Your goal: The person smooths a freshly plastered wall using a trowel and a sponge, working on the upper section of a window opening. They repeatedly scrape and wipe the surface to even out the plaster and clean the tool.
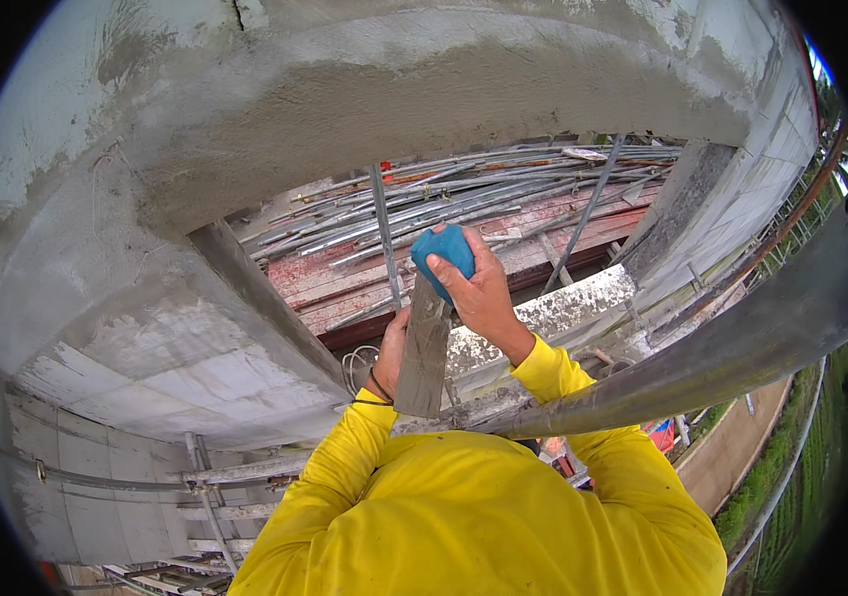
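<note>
My right hand (489,303) is wrapped round a blue sponge (447,258). The sponge is pressed against the upper end of a cement-smeared, flat grey plastering float (424,360). From the left, my left hand (392,353) grips that long narrow float, which hides part of its fingers. Both hands are in front of my chest, below a band of damp grey plaster (424,104) on the wall. Yellow sleeves cover both forearms, and a dark band circles the left wrist.
Through the wall opening, several metal poles (464,194) lie across red planks (310,283). A thick grey pipe (702,358) crosses close on my right. A speckled ledge (563,316) lies beyond my right hand. Scaffold tubes (208,497) stand at lower left.
</note>
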### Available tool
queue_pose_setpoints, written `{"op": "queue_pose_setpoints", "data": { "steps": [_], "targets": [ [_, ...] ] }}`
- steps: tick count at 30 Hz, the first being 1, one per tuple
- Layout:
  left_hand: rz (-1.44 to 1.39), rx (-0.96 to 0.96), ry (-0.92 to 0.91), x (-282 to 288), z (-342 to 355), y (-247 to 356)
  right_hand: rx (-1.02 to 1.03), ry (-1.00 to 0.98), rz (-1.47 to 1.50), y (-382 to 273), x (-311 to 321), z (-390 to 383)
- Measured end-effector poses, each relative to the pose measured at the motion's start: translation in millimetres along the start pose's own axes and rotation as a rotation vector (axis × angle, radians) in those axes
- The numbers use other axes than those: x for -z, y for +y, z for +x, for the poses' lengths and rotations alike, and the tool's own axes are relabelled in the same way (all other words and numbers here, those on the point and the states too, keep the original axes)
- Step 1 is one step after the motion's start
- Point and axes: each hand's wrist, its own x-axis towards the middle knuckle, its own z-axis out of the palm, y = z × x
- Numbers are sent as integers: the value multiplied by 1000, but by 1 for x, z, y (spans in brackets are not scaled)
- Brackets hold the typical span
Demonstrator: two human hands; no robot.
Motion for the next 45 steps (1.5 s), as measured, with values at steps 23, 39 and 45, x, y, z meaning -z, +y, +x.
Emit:
{"op": "queue_pose_setpoints", "data": {
  "steps": [23, 39, 45],
  "targets": [
    [3380, -1223, 163, -140, -73, 220, -419, -321, 189, 1, 76, -135],
    [3528, -1043, 251, -195, -45, 214, -222, -608, -27, 52, 51, -119],
    [3589, -1148, 79, -255, 94, 103, -263, -638, 114, 43, 53, -120]
  ]
}}
